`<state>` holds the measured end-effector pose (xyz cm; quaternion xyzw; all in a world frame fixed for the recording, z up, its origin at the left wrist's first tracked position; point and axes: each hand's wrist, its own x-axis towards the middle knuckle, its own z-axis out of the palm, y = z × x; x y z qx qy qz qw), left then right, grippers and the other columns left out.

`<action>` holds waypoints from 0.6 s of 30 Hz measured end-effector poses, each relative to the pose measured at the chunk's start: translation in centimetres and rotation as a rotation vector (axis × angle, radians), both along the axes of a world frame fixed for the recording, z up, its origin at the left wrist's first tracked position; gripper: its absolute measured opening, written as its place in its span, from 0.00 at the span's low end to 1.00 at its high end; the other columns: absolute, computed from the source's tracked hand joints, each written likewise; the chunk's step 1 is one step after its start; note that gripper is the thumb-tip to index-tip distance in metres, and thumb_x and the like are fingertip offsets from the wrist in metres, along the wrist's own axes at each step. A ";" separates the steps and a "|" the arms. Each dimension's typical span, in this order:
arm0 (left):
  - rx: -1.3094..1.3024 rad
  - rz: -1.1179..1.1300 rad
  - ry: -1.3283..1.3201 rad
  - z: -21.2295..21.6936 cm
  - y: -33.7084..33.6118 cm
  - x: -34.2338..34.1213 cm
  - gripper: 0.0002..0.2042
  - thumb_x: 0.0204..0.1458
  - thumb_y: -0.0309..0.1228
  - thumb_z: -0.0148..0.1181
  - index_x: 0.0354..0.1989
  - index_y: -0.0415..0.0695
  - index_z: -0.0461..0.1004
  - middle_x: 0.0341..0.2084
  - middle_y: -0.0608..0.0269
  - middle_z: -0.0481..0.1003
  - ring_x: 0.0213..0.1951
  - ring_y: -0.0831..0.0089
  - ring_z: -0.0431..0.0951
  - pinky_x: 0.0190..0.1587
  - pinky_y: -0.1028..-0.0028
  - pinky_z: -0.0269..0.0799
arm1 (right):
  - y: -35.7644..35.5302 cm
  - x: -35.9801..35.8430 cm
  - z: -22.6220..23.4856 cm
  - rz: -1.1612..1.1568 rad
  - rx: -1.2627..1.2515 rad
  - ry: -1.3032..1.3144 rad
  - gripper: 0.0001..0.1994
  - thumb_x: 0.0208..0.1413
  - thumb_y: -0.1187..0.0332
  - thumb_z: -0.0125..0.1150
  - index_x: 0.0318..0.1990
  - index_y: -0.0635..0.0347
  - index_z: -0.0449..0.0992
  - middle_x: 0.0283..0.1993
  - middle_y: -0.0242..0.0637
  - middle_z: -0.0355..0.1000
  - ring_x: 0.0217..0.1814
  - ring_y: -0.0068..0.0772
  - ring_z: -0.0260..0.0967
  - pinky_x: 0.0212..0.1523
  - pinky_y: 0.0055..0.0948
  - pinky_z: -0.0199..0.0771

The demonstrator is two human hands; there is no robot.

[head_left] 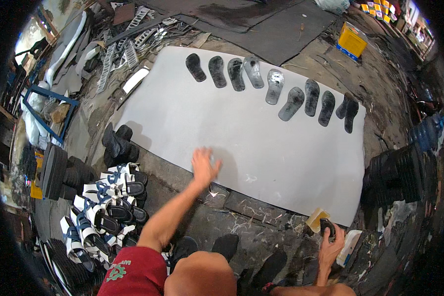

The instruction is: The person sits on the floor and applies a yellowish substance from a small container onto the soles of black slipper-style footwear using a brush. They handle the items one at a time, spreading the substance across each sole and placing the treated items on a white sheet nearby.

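Observation:
A wide light-grey sheet lies on the ground in front of me. Over its near edge my left hand has its fingers spread, slightly blurred; I cannot tell whether it presses on the sheet. Along the far side several black shoe soles lie spaced out in a row, some of them shiny. At the sheet's near right corner my right hand is closed around a small dark block-like object, whose kind I cannot make out. Beside it sits a yellowish open container.
White-strapped sandals are heaped at the left. Stacks of black soles stand at the right, and more dark pieces by the sheet's left corner. A yellow box is at the far right. Scraps and a blue frame fill the left.

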<state>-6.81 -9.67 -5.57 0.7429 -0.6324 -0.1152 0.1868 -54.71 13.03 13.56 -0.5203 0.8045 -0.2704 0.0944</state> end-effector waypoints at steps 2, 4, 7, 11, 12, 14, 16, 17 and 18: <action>-0.013 -0.095 -0.036 1.7 7.8 -3.6 0.31 0.61 0.46 0.74 0.68 0.41 0.78 0.71 0.42 0.73 0.75 0.34 0.63 0.73 0.41 0.61 | -0.8 0.1 0.6 -0.002 0.001 -0.055 0.14 0.69 0.72 0.67 0.56 0.71 0.82 0.50 0.51 0.80 0.52 0.55 0.79 0.56 0.48 0.76; -0.117 -0.096 -0.005 2.4 12.7 -4.3 0.24 0.61 0.40 0.74 0.62 0.41 0.81 0.65 0.45 0.78 0.68 0.40 0.72 0.69 0.42 0.66 | -1.3 0.8 0.8 -0.004 0.016 -0.099 0.14 0.69 0.71 0.67 0.57 0.71 0.82 0.51 0.50 0.80 0.53 0.54 0.79 0.57 0.47 0.76; -0.053 -0.168 0.215 4.1 15.2 -5.3 0.21 0.59 0.32 0.75 0.59 0.41 0.82 0.61 0.47 0.79 0.64 0.45 0.75 0.65 0.48 0.72 | -0.9 0.6 0.2 -0.030 -0.017 -0.095 0.15 0.71 0.69 0.67 0.58 0.71 0.82 0.52 0.50 0.80 0.55 0.52 0.79 0.59 0.46 0.76; -0.159 -0.063 0.359 9.3 18.1 -6.1 0.16 0.58 0.28 0.76 0.53 0.41 0.83 0.49 0.49 0.81 0.55 0.52 0.80 0.59 0.53 0.77 | -0.4 -0.4 -1.8 -0.005 -0.037 -0.109 0.16 0.71 0.68 0.67 0.58 0.71 0.82 0.53 0.51 0.80 0.56 0.52 0.78 0.59 0.46 0.76; -0.081 -0.006 0.454 9.5 18.8 -5.6 0.15 0.58 0.28 0.77 0.51 0.40 0.83 0.45 0.50 0.82 0.49 0.56 0.81 0.54 0.56 0.79 | -0.4 -0.6 -2.0 0.009 -0.039 -0.103 0.16 0.71 0.68 0.67 0.58 0.71 0.82 0.53 0.51 0.80 0.56 0.52 0.78 0.59 0.46 0.76; 0.065 0.117 0.644 9.9 20.4 -4.2 0.12 0.59 0.30 0.78 0.46 0.39 0.84 0.36 0.54 0.83 0.37 0.64 0.83 0.42 0.62 0.81 | -0.3 -0.7 -2.5 0.025 -0.041 -0.111 0.17 0.72 0.66 0.68 0.58 0.72 0.82 0.54 0.52 0.81 0.56 0.55 0.79 0.60 0.48 0.77; 0.034 0.139 0.651 10.6 22.1 -3.2 0.11 0.65 0.33 0.75 0.40 0.36 0.83 0.25 0.55 0.80 0.24 0.75 0.73 0.28 0.66 0.73 | -0.5 -1.5 -2.9 0.047 -0.005 -0.141 0.18 0.72 0.64 0.68 0.59 0.73 0.82 0.56 0.54 0.81 0.57 0.57 0.79 0.62 0.48 0.77; 0.097 0.152 0.645 11.3 22.7 -2.8 0.11 0.66 0.33 0.74 0.39 0.36 0.83 0.24 0.55 0.78 0.24 0.75 0.71 0.27 0.65 0.71 | -0.3 -3.0 -4.4 0.016 0.003 -0.121 0.20 0.72 0.62 0.68 0.60 0.73 0.81 0.59 0.57 0.82 0.60 0.58 0.79 0.63 0.48 0.77; 0.162 0.173 0.634 11.9 23.6 -2.2 0.12 0.67 0.33 0.73 0.38 0.36 0.82 0.24 0.55 0.77 0.24 0.75 0.70 0.27 0.65 0.70 | -0.4 -3.3 -4.5 0.035 0.029 -0.085 0.21 0.72 0.62 0.68 0.61 0.73 0.81 0.59 0.57 0.82 0.61 0.58 0.79 0.64 0.48 0.77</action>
